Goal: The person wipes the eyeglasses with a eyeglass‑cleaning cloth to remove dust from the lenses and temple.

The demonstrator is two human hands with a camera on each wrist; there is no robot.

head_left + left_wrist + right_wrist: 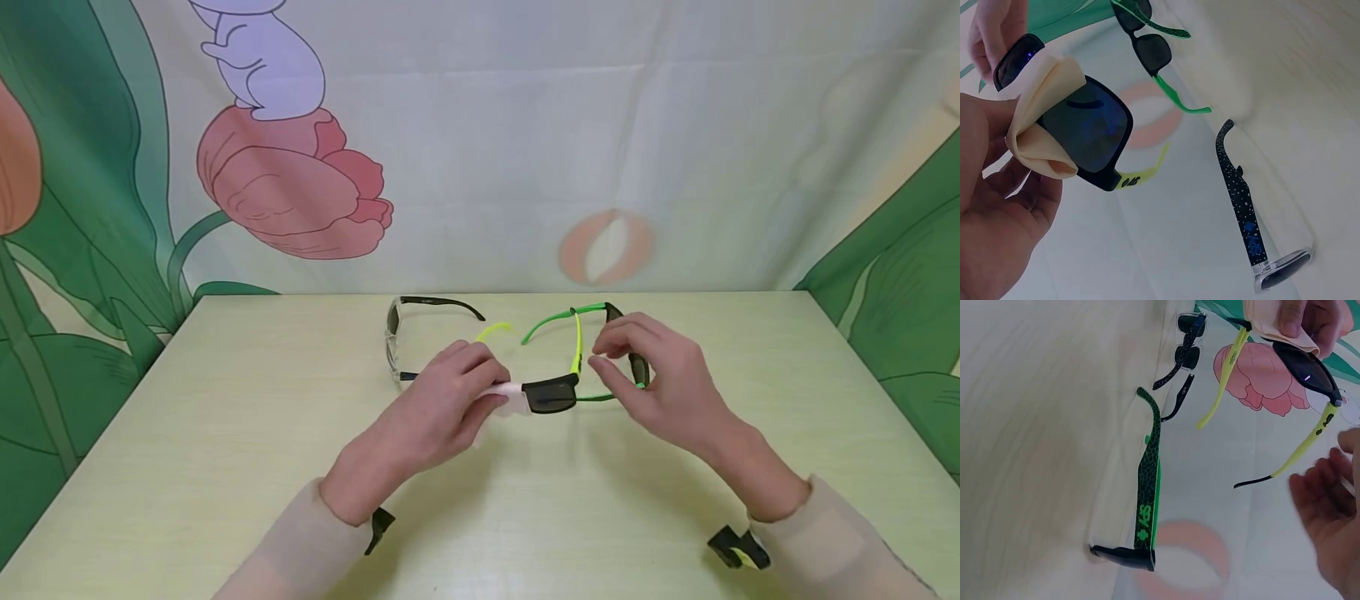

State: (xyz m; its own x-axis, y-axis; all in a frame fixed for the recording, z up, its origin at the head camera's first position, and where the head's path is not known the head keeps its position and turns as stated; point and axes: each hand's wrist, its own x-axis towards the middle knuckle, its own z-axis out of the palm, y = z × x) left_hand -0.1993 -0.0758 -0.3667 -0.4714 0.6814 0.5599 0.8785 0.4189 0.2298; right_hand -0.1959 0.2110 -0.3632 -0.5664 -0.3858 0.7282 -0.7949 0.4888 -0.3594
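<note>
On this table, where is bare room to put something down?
The table is bare left of the clear-framed sunglasses, right of the right hand, and at the middle front between the sleeves. The back middle is crowded: that pair and the green sunglasses lie there, and the left hand holds the yellow-armed sunglasses with a cloth.

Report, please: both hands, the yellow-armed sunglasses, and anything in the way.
Left hand gripping cloth over yellow-armed sunglasses. Right hand beside them, holding nothing. Sunglasses raised above table. Green-armed pair lying beyond, no obstruction visible.
</note>
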